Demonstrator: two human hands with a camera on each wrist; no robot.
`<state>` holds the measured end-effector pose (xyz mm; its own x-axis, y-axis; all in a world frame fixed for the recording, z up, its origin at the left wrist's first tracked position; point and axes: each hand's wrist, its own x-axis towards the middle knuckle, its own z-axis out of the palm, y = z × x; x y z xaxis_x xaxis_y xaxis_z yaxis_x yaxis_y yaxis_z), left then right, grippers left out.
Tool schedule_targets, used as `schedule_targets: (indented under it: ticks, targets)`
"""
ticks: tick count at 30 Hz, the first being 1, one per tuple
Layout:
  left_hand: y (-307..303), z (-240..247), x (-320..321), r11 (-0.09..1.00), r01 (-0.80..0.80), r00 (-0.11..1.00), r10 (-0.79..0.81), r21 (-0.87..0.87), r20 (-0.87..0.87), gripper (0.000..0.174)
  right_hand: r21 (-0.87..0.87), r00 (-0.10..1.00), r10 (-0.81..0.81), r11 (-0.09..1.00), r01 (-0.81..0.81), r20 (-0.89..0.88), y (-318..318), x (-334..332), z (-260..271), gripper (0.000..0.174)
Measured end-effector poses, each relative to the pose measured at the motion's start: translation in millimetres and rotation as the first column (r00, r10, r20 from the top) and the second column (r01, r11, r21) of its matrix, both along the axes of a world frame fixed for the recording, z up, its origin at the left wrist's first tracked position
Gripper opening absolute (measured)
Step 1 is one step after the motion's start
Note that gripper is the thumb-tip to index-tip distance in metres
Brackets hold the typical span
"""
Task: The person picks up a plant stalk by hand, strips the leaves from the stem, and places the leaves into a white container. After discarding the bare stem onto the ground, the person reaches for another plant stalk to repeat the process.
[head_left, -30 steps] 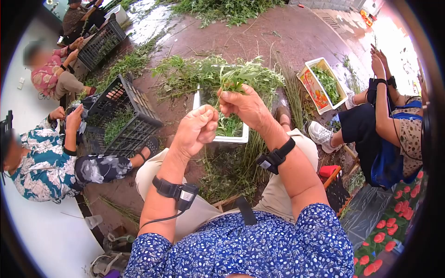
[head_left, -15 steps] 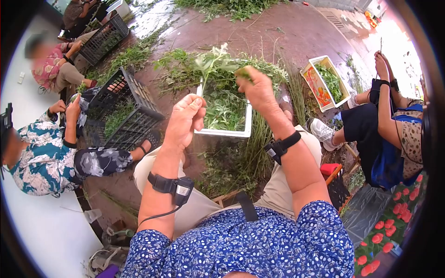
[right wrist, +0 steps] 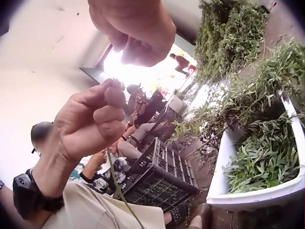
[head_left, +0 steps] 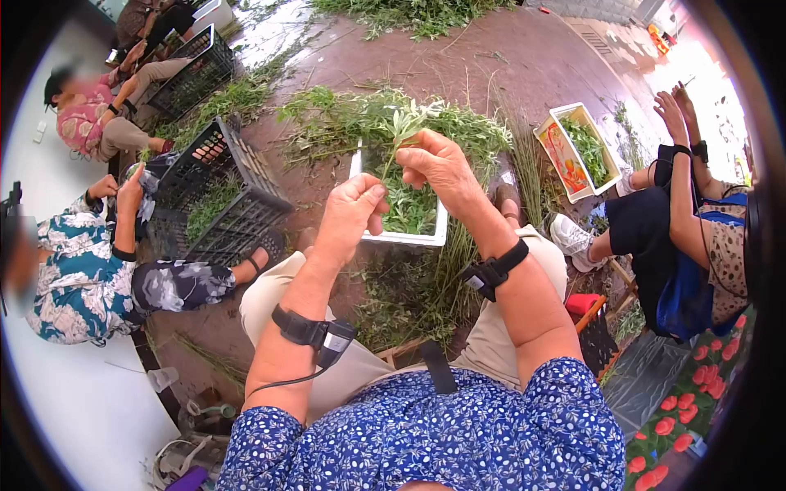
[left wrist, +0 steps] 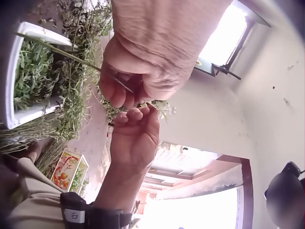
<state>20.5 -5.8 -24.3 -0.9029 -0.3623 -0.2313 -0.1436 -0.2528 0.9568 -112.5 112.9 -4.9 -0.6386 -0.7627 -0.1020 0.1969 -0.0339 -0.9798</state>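
My left hand (head_left: 354,214) grips the thin green stem (left wrist: 57,50) of a leafy sprig, its fingers curled round it. The stem's tail hangs below that hand in the right wrist view. Pale leaves (head_left: 407,123) at the sprig's top stand over the tub in the head view. My right hand (head_left: 442,168) pinches the sprig just under these leaves with thumb and fingers. Beneath both hands is a white tub (right wrist: 252,199) holding loose picked leaves (right wrist: 262,164). A heap of leafy stalks (head_left: 327,123) lies across and behind its far rim.
Black crates (head_left: 221,196) with greens stand to the left, beside seated people. On the right are a patterned box (head_left: 573,151) of leaves and another seated person (head_left: 696,213). Bare stalks (head_left: 458,286) lie on the floor near my feet, and more greens (head_left: 409,16) are piled farther off.
Half a second ago my right hand was off to the right, blurred, with greenery in it, while the left held the sprig upright. Now the right hand is back at the sprig's leaves.
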Motion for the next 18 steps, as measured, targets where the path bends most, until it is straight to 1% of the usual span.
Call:
schedule_targets:
  ticks: [4,6,7,10,12,13,15,16,18]
  targets:
    - [5.7,3.1,-6.8,1.0,-0.006,0.999,0.007,0.03,-0.048,0.012,-0.013,0.999,0.035,0.999,-0.035,-0.006,-2.7,0.0,-6.2,0.015]
    - [6.0,3.5,-10.7,0.986,-0.025,0.993,0.043,0.163,-0.111,0.012,-0.05,0.995,0.096,0.994,-0.094,0.034,-2.0,4.2,-5.1,0.009]
    - [6.7,3.2,-11.9,0.986,-0.023,0.993,0.041,0.164,-0.111,0.012,-0.049,0.995,0.094,0.995,-0.092,0.034,-0.8,4.4,-4.4,0.009]
    - [8.4,2.3,-15.8,0.992,-0.058,0.986,0.074,0.11,-0.15,0.012,-0.071,0.998,0.062,0.996,-0.062,0.01,2.1,4.2,0.0,0.008]
    - [10.8,1.3,-17.4,0.992,-0.109,0.985,0.099,-0.067,-0.14,0.012,-0.06,0.998,0.058,0.996,-0.06,-0.036,3.8,6.7,4.7,0.008]
    - [12.8,0.8,-18.5,0.992,-0.108,0.985,0.098,-0.067,-0.139,0.012,-0.061,0.998,0.057,0.996,-0.059,-0.036,4.0,8.1,5.4,0.008]
    - [16.2,-0.3,-20.5,0.974,-0.183,0.976,0.164,-0.135,-0.144,0.011,-0.016,0.997,-0.043,0.999,0.042,-0.057,4.2,10.2,5.8,0.007]
    - [15.6,-2.0,-21.1,0.974,-0.181,0.976,0.162,-0.135,-0.143,0.011,-0.015,0.997,-0.045,0.999,0.044,-0.056,4.2,8.9,3.3,0.007]
    - [14.9,-2.7,-22.1,0.967,-0.17,0.979,0.144,-0.188,-0.145,0.011,0.071,0.985,-0.088,0.993,0.099,-0.146,4.4,6.3,-1.5,0.005]
